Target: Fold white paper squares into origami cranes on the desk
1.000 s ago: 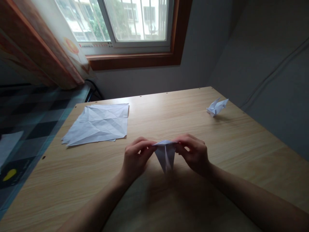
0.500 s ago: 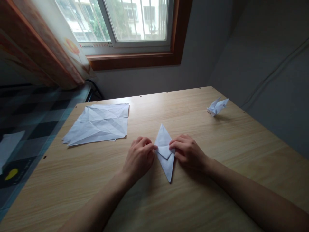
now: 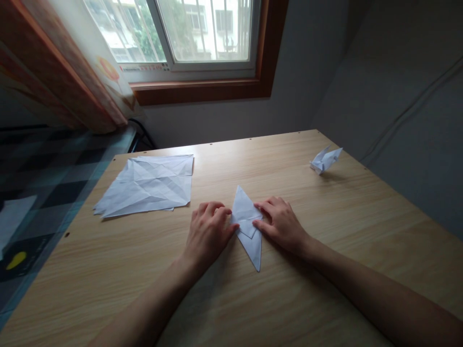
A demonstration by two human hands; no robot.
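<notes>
While both hands rest on the desk, the folded paper lies flat between them, midway between the desk's left and right edges. It's white, a long narrow diamond: one tip points to the far edge and leans slightly left, the other points to the near side and leans slightly right. A flap lies across it, its V pointing to the near side, stopping short of the lower tip. Left hand: fingers bent, thumb tip on the paper's left corner, forefinger at the edge just above. Right hand: thumb and forefinger slightly apart on the right corner, other fingers curled alongside. Both touching the paper; can't tell whether they pinch it or only press it down. Stack of creased white sheets sits near the far left corner of the desk, edges not squared up, well apart from the left hand. Small folded paper figure stands by the right edge, toward the far right corner, well apart from the right hand. Beyond the left edge: checked cloth with a white sheet on it. Window beyond the far edge, curtain at its left.
</notes>
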